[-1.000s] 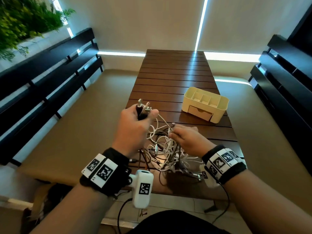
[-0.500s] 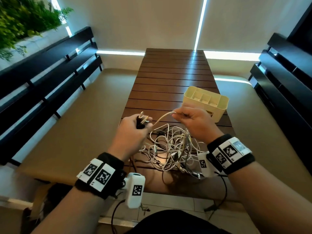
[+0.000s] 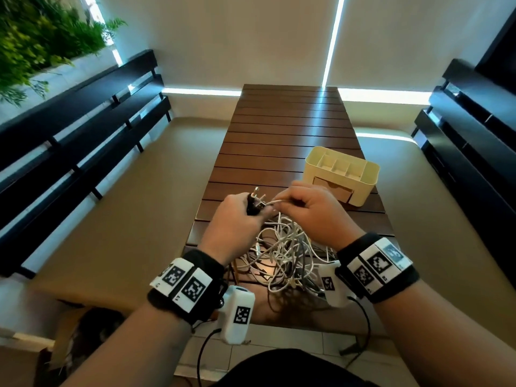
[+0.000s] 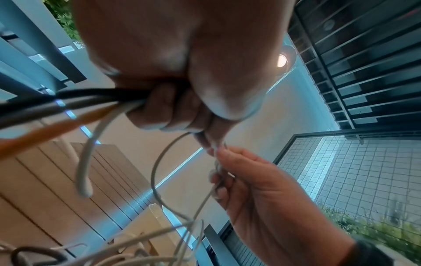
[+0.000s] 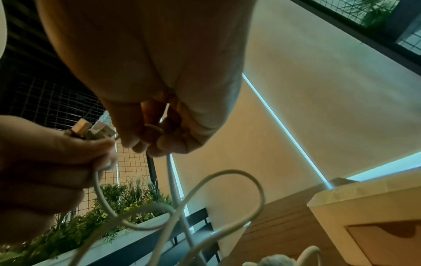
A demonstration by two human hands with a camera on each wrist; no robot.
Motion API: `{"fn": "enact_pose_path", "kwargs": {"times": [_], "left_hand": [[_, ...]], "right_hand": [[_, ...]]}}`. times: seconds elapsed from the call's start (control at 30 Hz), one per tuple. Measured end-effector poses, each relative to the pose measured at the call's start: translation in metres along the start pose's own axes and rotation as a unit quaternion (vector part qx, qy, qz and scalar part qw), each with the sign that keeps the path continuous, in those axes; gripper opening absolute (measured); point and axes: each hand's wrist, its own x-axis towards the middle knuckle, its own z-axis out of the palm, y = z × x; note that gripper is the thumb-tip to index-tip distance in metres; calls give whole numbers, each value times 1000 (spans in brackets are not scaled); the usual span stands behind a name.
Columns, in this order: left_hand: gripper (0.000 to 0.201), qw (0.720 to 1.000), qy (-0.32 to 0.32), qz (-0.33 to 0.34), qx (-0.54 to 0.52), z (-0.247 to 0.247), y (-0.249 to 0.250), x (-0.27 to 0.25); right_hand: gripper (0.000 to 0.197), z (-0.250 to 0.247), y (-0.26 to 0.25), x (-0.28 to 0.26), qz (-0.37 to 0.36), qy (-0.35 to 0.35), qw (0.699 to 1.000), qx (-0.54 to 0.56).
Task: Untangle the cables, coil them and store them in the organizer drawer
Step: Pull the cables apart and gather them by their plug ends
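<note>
Right, the left hand (image 3: 237, 219) grips a bundle of plugs (image 3: 255, 201), the right hand (image 3: 315, 210) pinches one white cable (image 3: 275, 201) above the tangle (image 3: 284, 252) near the organizer (image 3: 342, 174): best feed it through slowly, loop by loop, without yanking.

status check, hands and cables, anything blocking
Left hand grips black plug and cable ends. Right hand pinches a white cable. Tangle still knotted on table. Organizer drawer shut.

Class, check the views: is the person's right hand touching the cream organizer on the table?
Apart. The head view shows the right hand raised over the cable tangle, pinching a white cable, with bare table between it and the organizer.
</note>
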Motion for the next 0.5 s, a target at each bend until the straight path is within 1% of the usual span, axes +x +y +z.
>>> {"fn": "enact_pose_path", "kwargs": {"times": [0.1, 0.17, 0.23, 0.27, 0.33, 0.4, 0.47, 0.5], "left_hand": [[32, 996, 51, 44, -52, -4, 4, -5], [30, 989, 103, 60, -81, -11, 10, -6], [33, 977, 152, 60, -136, -23, 14, -5], [36, 971, 168, 55, -159, -31, 14, -5], [38, 970, 181, 26, -162, -44, 11, -3], [33, 978, 169, -20, -122, -52, 2, -1], [31, 985, 145, -67, -71, -50, -13, 1], [31, 987, 126, -85, -49, -48, -21, 0]], "right_hand": [[5, 9, -2, -9, 47, -57, 997, 21], [7, 21, 8, -13, 68, -100, 991, -49], [14, 31, 26, -17, 92, -140, 976, -141], [16, 32, 35, -19, 113, -147, 969, -161], [17, 23, 46, -20, 148, -128, 970, -141], [19, 9, 46, -15, 142, -79, 983, -88], [19, -7, 40, -5, 106, 20, 993, -42], [18, -15, 36, 1, 87, 78, 993, -19]]}}
